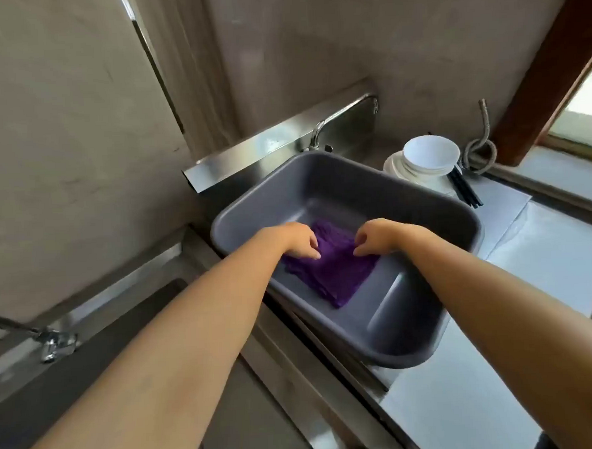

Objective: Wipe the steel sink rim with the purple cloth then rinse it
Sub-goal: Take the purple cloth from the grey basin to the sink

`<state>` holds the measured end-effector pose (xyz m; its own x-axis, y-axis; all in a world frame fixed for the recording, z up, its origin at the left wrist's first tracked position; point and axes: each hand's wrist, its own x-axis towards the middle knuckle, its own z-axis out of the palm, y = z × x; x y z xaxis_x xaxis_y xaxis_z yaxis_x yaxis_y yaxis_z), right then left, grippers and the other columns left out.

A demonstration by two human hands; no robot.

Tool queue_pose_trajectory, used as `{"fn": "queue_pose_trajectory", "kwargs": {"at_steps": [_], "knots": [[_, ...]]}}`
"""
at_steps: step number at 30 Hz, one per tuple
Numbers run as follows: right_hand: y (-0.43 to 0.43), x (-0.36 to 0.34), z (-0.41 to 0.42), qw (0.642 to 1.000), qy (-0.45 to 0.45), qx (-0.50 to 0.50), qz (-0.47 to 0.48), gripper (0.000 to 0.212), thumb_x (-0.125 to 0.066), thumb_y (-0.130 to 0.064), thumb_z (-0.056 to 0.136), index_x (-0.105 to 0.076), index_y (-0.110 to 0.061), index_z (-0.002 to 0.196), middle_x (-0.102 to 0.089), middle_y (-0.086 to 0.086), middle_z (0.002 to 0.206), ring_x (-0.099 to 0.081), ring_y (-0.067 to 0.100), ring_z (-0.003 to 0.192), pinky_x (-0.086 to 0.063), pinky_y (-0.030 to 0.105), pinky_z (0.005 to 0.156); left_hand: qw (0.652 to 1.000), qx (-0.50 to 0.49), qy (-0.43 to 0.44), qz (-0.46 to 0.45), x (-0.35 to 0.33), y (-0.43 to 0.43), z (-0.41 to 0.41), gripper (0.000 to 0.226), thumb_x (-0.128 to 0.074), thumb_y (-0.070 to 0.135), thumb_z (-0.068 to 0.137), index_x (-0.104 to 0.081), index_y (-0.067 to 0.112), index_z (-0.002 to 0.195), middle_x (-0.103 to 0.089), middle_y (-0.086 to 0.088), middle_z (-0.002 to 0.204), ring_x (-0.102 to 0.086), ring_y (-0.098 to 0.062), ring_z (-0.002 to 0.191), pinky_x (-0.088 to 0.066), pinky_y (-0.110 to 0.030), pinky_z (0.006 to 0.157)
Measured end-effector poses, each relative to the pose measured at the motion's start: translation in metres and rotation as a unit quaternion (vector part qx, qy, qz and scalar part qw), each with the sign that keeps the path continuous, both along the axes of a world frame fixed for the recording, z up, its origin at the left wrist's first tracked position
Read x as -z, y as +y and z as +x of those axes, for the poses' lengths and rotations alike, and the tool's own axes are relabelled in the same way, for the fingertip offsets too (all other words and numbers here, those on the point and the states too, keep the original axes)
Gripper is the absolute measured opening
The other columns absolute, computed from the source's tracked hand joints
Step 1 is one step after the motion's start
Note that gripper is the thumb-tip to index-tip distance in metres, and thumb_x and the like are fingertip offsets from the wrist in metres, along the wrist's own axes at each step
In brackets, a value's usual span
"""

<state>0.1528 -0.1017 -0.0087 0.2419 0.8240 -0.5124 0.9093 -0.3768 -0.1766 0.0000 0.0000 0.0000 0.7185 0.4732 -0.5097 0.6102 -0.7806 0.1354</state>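
The crumpled purple cloth (331, 268) lies on the floor of a grey rectangular plastic basin (452, 216), towards its near-left side. Both bare hands reach down into the basin onto it. The left hand (299, 239) has its fingers curled down, fingertips pressing the cloth's left edge; the right hand (377, 237) is likewise curled, fingertips pinching at the cloth's upper right edge. Whether either hand has really gathered fabric cannot be told.

The basin sits in the steel sink, hiding the bowl and most of the steel sink rim (328, 353), which shows along the basin's near-left side. A curved steel tap (337, 119) rises behind the basin. To the right, just beside the basin's far corner, stands a stack of white bowls and plates (425, 162), with dark chopsticks (464, 191) next to it and a coiled metal hose (479, 149) behind. A 2nd tap (50, 342) is at the left.
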Motion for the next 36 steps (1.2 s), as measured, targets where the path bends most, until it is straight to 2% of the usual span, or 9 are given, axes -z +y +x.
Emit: {"fn": "queue_pose_trajectory", "kwargs": {"at_steps": [7,9,12,16,18,22,25,29,36], "knots": [[0.0,0.04,0.004,0.996,-0.028,0.076,0.042,0.058,-0.067,-0.041,0.08,-0.051,-0.007,0.124,-0.049,0.021,0.128,-0.051,0.036,0.115,-0.045,0.038,0.095,0.997,-0.023,0.067,-0.022,0.032,-0.004,0.021,0.062,-0.041,0.024,0.093,-0.014,0.021,0.149,-0.024,-0.01,0.155,-0.035,-0.032,0.135,-0.034,-0.04,0.107],[0.003,0.042,-0.001,0.993,-0.039,0.099,0.05,0.067,-0.072,-0.039,0.077,-0.043,-0.005,0.127,-0.047,0.02,0.13,-0.049,0.037,0.119,-0.044,0.041,0.096,0.998,-0.04,0.039,-0.006,0.033,-0.001,0.027,0.069,-0.041,0.015,0.09,-0.007,0.024,0.15,-0.036,-0.015,0.146,-0.056,-0.034,0.105,-0.046,-0.036,0.084],[0.007,0.045,-0.008,0.989,-0.052,0.132,0.051,0.068,-0.075,-0.029,0.076,-0.039,-0.005,0.128,-0.052,0.015,0.129,-0.051,0.035,0.119,-0.045,0.041,0.09,0.998,-0.057,0.015,0.002,0.033,0.001,0.033,0.082,-0.041,0.007,0.088,0.006,0.037,0.147,-0.055,-0.018,0.119,-0.055,-0.025,0.067,-0.049,-0.036,0.066],[0.01,0.046,-0.009,0.988,-0.057,0.132,0.053,0.024,-0.062,-0.014,0.08,-0.058,-0.01,0.104,-0.06,0.01,0.118,-0.058,0.031,0.106,-0.045,0.037,0.081,0.998,-0.031,0.038,0.033,0.042,0.004,0.037,0.068,-0.042,0.009,0.09,-0.016,0.035,0.147,-0.039,-0.013,0.141,-0.053,-0.032,0.113,-0.047,-0.037,0.084],[0.008,0.043,-0.008,0.987,-0.075,0.114,0.08,0.03,-0.056,-0.013,0.08,-0.059,-0.012,0.11,-0.053,0.01,0.121,-0.049,0.031,0.114,-0.042,0.041,0.09,0.997,-0.033,0.014,0.063,0.044,0.003,0.036,0.053,-0.051,0.013,0.088,-0.037,0.03,0.136,-0.035,-0.011,0.137,-0.042,-0.032,0.123,-0.041,-0.038,0.095],[0.006,0.033,-0.003,0.982,-0.045,0.113,0.141,0.03,-0.056,-0.012,0.081,-0.06,-0.016,0.11,-0.057,0.009,0.118,-0.052,0.031,0.109,-0.046,0.038,0.082,0.984,-0.003,-0.089,0.153,0.04,0.004,0.031,0.024,-0.065,0.019,0.08,-0.056,0.022,0.103,-0.038,-0.005,0.124,-0.035,-0.025,0.12,-0.033,-0.036,0.095],[0.002,0.017,-0.001,0.976,-0.013,0.115,0.183,0.025,-0.055,-0.009,0.082,-0.06,-0.016,0.106,-0.062,0.01,0.111,-0.06,0.032,0.098,-0.051,0.036,0.075,0.985,0.008,-0.117,0.128,0.027,0.006,0.025,0.017,-0.061,0.017,0.08,-0.047,0.021,0.088,-0.05,-0.004,0.112,-0.048,-0.026,0.103,-0.035,-0.033,0.081],[-0.001,-0.014,0.003,0.973,0.017,0.099,0.207,0.022,-0.06,-0.017,0.084,-0.066,-0.017,0.105,-0.065,0.009,0.108,-0.061,0.029,0.096,-0.053,0.041,0.083,0.987,-0.024,-0.147,0.063,0.003,0.006,0.011,0.019,-0.057,0.017,0.084,-0.041,0.019,0.094,-0.05,-0.003,0.096,-0.052,-0.028,0.089,-0.039,-0.035,0.069],[0.0,-0.088,-0.011,0.954,0.023,0.05,0.295,0.027,-0.056,-0.017,0.086,-0.068,-0.017,0.111,-0.067,0.007,0.114,-0.059,0.027,0.104,-0.049,0.04,0.09,0.963,-0.065,-0.25,0.079,-0.068,0.004,-0.014,0.016,-0.06,0.018,0.083,-0.058,0.013,0.098,-0.06,-0.008,0.106,-0.056,-0.029,0.098,-0.046,-0.039,0.085]]}}
